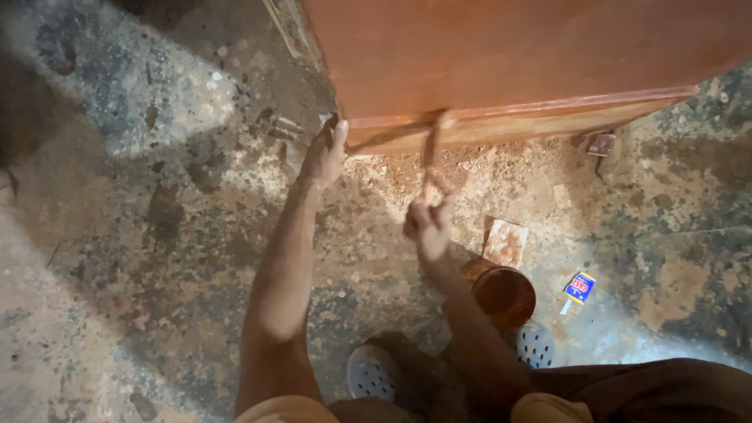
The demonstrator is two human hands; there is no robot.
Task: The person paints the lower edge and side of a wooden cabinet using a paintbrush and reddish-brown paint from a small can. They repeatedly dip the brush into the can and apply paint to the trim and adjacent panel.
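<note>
Down at floor level, the reddish-brown wooden panel (509, 55) stands glossy and wet-looking — left hand (323, 155) curled around its bottom corner, right hand (428, 222) pinched shut on a blurred paintbrush (432, 149) at the lower edge, stain tin (504, 295) nearby.

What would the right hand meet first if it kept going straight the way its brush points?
The right hand aims its brush up at the reddish-brown wooden panel; the bristles seem already at its lower edge, though depth is unclear.
</note>
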